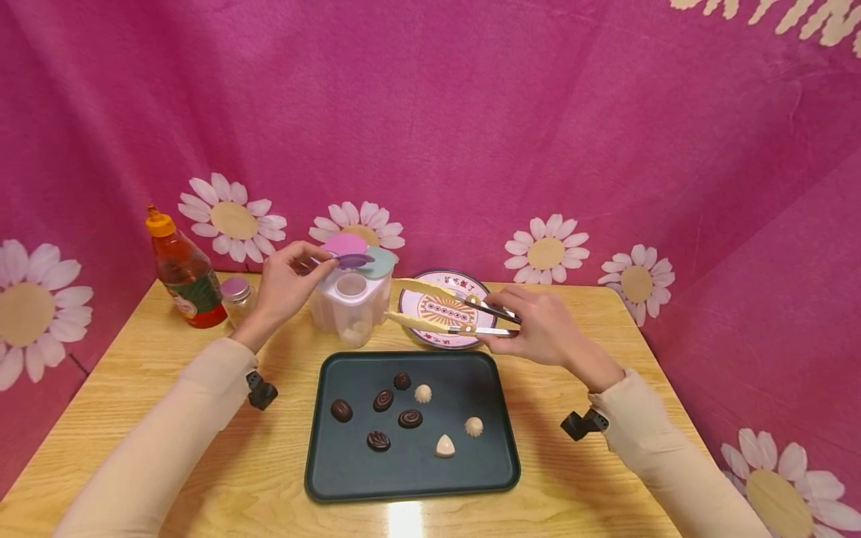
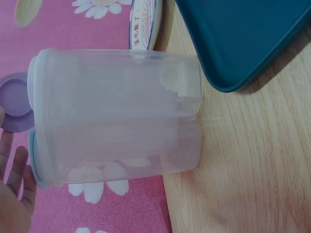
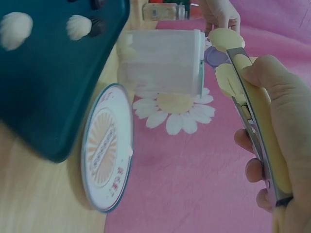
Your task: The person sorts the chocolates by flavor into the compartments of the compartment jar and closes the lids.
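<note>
My left hand (image 1: 291, 282) pinches the edge of a small round purple lid (image 1: 353, 261), which stands raised over a clear multi-compartment container (image 1: 356, 314). The front compartment's round mouth is uncovered, and pale pieces lie at its bottom. A pink lid (image 1: 346, 243) and a mint lid (image 1: 380, 261) sit on the container behind. In my right hand (image 1: 546, 329) is a pair of tongs (image 1: 430, 305) with yellow tips and metal arms. The tips are spread apart beside the container, above the plate, with nothing between them.
A dark green tray (image 1: 464, 471) in front bears several dark and white chocolates. Behind it lies a round patterned plate (image 1: 480, 340). To the left stand a red sauce bottle (image 1: 191, 276) and a small jar (image 1: 237, 297). A pink flowered cloth (image 1: 444, 134) hangs behind the wooden table.
</note>
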`<state>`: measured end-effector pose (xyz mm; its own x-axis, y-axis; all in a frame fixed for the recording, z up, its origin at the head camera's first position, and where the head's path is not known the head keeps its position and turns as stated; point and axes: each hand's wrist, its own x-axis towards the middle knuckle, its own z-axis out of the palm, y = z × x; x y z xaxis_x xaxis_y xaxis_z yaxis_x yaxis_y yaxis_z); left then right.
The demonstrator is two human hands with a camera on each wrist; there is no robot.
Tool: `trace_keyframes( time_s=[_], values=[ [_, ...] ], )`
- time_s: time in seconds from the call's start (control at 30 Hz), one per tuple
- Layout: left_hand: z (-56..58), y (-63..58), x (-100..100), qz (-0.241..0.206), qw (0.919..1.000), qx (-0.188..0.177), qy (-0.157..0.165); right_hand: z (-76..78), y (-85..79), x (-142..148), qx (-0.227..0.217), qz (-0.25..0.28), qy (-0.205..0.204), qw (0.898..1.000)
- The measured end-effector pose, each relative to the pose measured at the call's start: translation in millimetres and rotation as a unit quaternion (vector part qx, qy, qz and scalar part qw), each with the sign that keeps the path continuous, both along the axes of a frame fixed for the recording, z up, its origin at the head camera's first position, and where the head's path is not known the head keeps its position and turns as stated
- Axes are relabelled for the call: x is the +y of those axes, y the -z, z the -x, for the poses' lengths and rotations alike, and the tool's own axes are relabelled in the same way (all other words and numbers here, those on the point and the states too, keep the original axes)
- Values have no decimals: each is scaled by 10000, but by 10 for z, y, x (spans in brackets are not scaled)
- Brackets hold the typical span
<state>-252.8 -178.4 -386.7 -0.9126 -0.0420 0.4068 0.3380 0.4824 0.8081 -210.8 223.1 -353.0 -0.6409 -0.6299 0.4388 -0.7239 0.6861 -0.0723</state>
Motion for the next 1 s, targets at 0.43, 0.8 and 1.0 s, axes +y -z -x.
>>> trace_keyframes(
  time_s=[0.43,0.8,1.0],
  values=[
    [7,19,-13,71,10000,27,37,-306,231,456,112,16,184,9998],
    [12,28,-24,137,9999,-56,36,-463,483,601,-105,-281,444,9986],
    [4,23,-17,153,9999,-69,16,-518,651,600,-439,-469,504,9967]
  ],
)
